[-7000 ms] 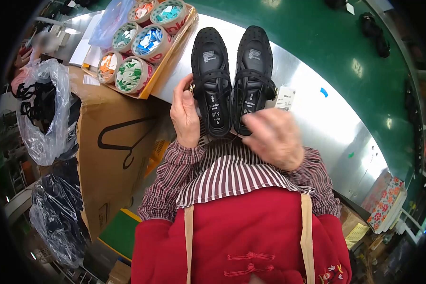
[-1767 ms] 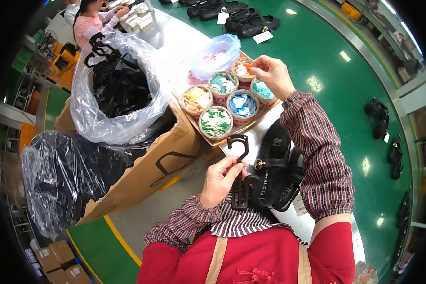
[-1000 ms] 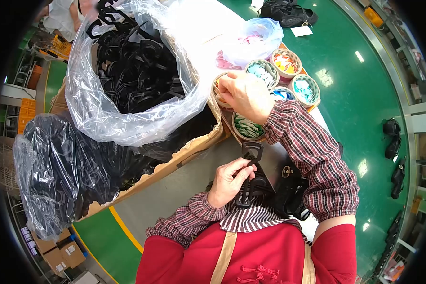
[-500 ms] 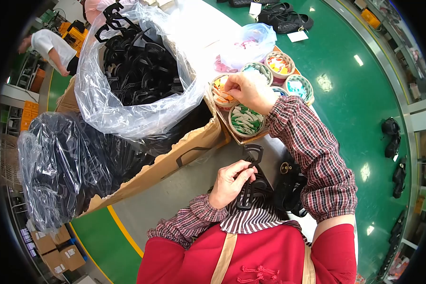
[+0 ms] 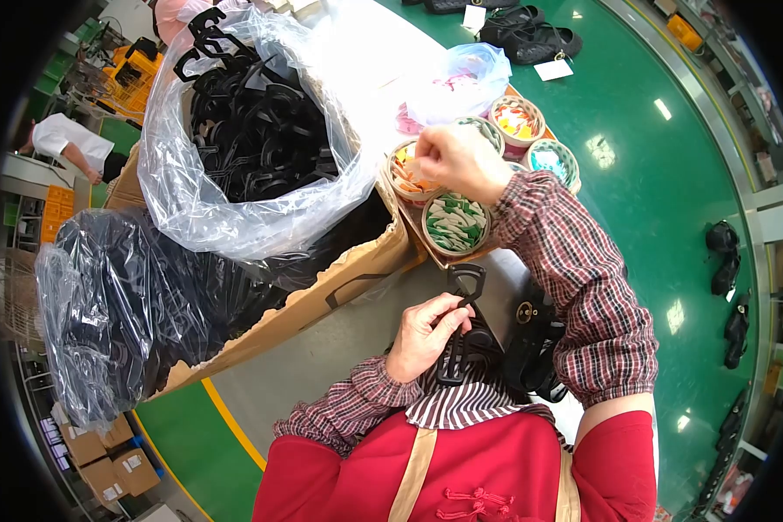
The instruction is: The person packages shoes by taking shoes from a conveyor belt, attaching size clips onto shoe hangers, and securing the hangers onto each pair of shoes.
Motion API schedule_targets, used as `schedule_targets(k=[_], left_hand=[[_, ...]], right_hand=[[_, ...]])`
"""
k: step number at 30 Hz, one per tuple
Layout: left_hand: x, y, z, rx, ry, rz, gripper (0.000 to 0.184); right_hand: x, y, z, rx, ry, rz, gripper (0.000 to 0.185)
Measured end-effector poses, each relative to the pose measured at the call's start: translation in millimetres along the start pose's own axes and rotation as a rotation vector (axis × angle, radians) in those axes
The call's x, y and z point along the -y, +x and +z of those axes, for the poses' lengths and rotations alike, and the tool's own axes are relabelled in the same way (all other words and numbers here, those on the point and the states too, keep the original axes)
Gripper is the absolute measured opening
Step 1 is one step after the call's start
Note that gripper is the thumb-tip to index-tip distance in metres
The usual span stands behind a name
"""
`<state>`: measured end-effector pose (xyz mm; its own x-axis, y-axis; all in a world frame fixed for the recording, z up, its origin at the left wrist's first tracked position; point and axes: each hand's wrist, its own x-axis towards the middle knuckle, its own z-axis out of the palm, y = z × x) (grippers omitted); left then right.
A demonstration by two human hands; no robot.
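Closed round a black plastic hanger (image 5: 451, 363), my left hand (image 5: 427, 338) is low at the centre, over my lap. My right hand (image 5: 463, 163) reaches across to a round tub of orange and white pieces (image 5: 406, 171); its fingertips are pinched at the tub's right side, and what they hold, if anything, is too small to make out. Just below my right hand stands a tub of green and white pieces (image 5: 455, 223). Black shoes (image 5: 532, 352) lie beside my right sleeve, partly covered by it.
Black hangers (image 5: 261, 130) fill a clear plastic bag (image 5: 183, 202) in a cardboard box (image 5: 300, 309) at left. A tub of blue pieces (image 5: 552, 163) and a bluish bag (image 5: 465, 83) are beyond my right hand. A person in white (image 5: 68, 139) is at far left; more shoes (image 5: 531, 36) lie behind.
My right hand has gone from the far orange tub to the near one, lifting slightly just now. My left hand still holds the hanger. The person in white has shifted down and left.
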<state>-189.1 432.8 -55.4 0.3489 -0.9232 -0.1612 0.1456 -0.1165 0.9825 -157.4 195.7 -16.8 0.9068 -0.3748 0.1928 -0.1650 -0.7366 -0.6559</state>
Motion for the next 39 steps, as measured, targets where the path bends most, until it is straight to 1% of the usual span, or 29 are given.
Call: schedule_targets(k=[1,2,4,5,6,8,9,10,12,13,14,15,16,17,18,20,22,24,26,28,30,32,33,34,36,39], left_hand=[[-1,0,-1,-0.009,-0.003,0.018,0.013],[-3,1,-1,-0.006,-0.001,0.021,0.013],[-10,3,0,-0.052,-0.070,0.005,0.013],[-14,6,0,-0.064,-0.057,0.017,0.013],[-17,9,4,-0.096,-0.101,0.028,0.013],[-24,16,8,-0.138,-0.105,0.059,0.014],[-36,22,15,-0.147,-0.181,0.083,0.016],[-42,26,19,-0.168,-0.154,0.115,0.016],[-44,34,24,-0.212,-0.185,0.151,0.015],[-47,34,27,-0.190,-0.183,0.165,0.016],[-50,33,32,-0.162,-0.185,0.172,0.017],[-58,29,37,-0.122,-0.167,0.150,0.017],[-61,25,45,-0.071,-0.153,0.183,0.016],[-63,18,49,-0.036,-0.100,0.171,0.016],[-69,7,56,-0.003,-0.027,0.145,0.016],[-62,-4,62,0.079,0.024,0.085,0.016],[-55,-11,72,0.192,-0.015,0.014,0.017],[-48,-14,81,0.279,0.003,-0.010,0.017],[-41,-13,91,0.325,0.029,0.017,0.018],[-45,-17,104,0.367,0.069,0.008,0.018],[-45,-20,118,0.418,0.097,0.040,0.018],[-46,-26,132,0.462,0.086,0.008,0.018],[-37,-19,137,0.459,0.085,0.001,0.018],[-38,-22,142,0.468,0.094,0.005,0.018],[-37,-27,148,0.502,0.135,0.009,0.018],[-36,-30,151,0.513,0.163,-0.014,0.018]], right_hand=[[-2,0,-10,-0.004,0.099,-0.001,0.012],[-8,0,-17,-0.038,0.135,-0.056,0.012],[-11,-5,-29,0.032,0.380,0.192,0.019],[-11,-14,-38,0.090,0.620,0.224,0.019],[-7,-23,-48,0.074,0.613,0.231,0.019],[5,-46,-64,0.158,0.674,0.320,0.016],[20,-73,-76,0.155,0.786,0.384,0.012],[18,-86,-70,0.134,0.896,0.356,0.010],[25,-112,-76,0.092,0.809,0.308,0.010],[28,-129,-79,0.092,0.725,0.339,0.008],[31,-144,-83,0.071,0.731,0.361,0.008],[33,-163,-87,0.015,0.754,0.328,0.007],[35,-189,-92,-0.054,0.774,0.313,0.006],[35,-213,-97,-0.118,0.621,0.394,0.008],[34,-240,-102,-0.185,0.588,0.386,0.009],[31,-300,-113,-0.325,0.542,0.461,0.011],[33,-357,-117,-0.447,0.359,0.649,0.013],[38,-405,-113,-0.525,0.333,0.844,0.013],[38,-443,-96,-0.579,0.262,0.891,0.011],[49,-478,-81,-0.675,0.035,0.930,0.009],[53,-501,-66,-0.722,0.006,0.981,0.007],[55,-511,-52,-0.807,-0.128,0.956,0.006],[39,-506,-45,-0.812,-0.074,0.928,0.006],[40,-504,-42,-0.825,-0.071,0.929,0.006],[39,-502,-35,-0.812,-0.103,0.861,0.006],[41,-502,-35,-0.821,-0.080,0.876,0.007]])
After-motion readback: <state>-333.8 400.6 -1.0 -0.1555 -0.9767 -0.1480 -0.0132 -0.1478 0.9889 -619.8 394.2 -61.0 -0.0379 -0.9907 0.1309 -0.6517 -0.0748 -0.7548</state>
